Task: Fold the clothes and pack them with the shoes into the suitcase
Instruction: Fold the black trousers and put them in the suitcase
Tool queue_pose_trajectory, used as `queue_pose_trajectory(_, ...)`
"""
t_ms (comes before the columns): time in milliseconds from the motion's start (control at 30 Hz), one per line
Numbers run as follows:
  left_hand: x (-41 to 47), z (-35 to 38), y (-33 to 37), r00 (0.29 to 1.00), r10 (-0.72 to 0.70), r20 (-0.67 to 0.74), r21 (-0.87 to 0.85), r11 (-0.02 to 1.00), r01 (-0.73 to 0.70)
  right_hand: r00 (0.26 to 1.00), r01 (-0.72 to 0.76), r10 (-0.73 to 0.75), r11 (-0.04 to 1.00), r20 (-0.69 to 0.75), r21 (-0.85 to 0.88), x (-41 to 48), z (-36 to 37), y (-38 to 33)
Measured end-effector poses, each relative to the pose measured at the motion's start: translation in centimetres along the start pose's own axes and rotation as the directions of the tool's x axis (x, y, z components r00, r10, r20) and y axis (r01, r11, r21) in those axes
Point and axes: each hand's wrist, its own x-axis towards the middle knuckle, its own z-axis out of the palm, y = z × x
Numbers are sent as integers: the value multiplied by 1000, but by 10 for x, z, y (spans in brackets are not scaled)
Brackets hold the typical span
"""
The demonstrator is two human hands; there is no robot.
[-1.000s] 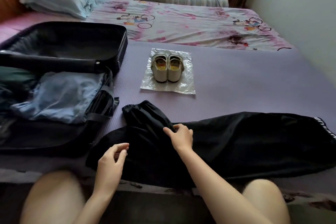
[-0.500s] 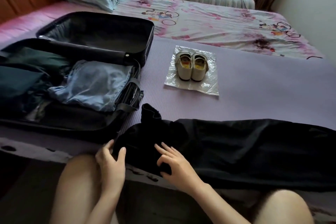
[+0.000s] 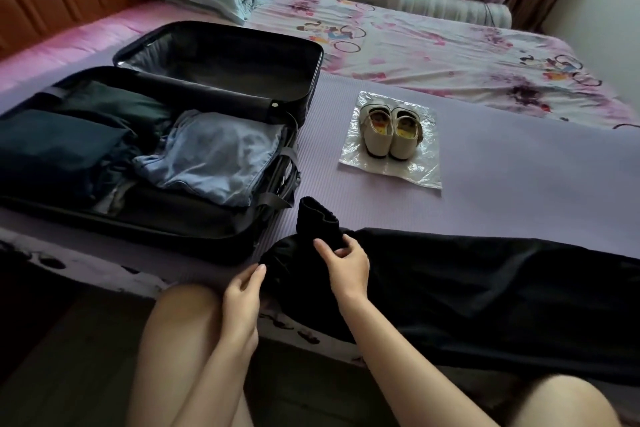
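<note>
The right hand (image 3: 348, 265) has slid up from lying flat to the gathered end of the long black fabric garment (image 3: 485, 288), where its thumb and curled fingers now pinch the cloth. The left hand (image 3: 242, 295) touches the garment's left edge; whether it grips is unclear. The garment stretches rightward over the purple ribbed mat (image 3: 519, 166), just beside the open black hard-shell suitcase (image 3: 173, 222).

One suitcase (image 3: 180, 224), two shoes (image 3: 375, 140) (image 3: 403, 146), one black garment (image 3: 485, 288), two hands (image 3: 242, 298) (image 3: 348, 267).
</note>
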Motion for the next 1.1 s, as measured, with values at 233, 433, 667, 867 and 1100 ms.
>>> queue_pose_trajectory(233, -10, 12, 7, 998, -46, 43, -217, 975, 54, 973, 169, -184, 979, -137, -113, 1, 5, -12)
queue_pose_trajectory(433, -5, 9, 12, 986, -135, 96, -314, 936, 159, 981, 189, -183, 977, -69, 101, -1, 10, -24)
queue_pose_trajectory(667, -5, 4, 31, 906, -272, 324, -301, 879, 371, 868, 476, -479, 878, 129, 61, -68, 7, 0)
queue_pose_trajectory(867, -21, 9, 38, 916, -133, 378, -305, 916, 259, 877, 454, -457, 889, 149, 59, -77, 18, 11)
queue_pose_trajectory(1100, -37, 16, 44, 890, -30, 455, -277, 945, 173, 865, 477, -486, 873, 126, 99, -81, -1, 5)
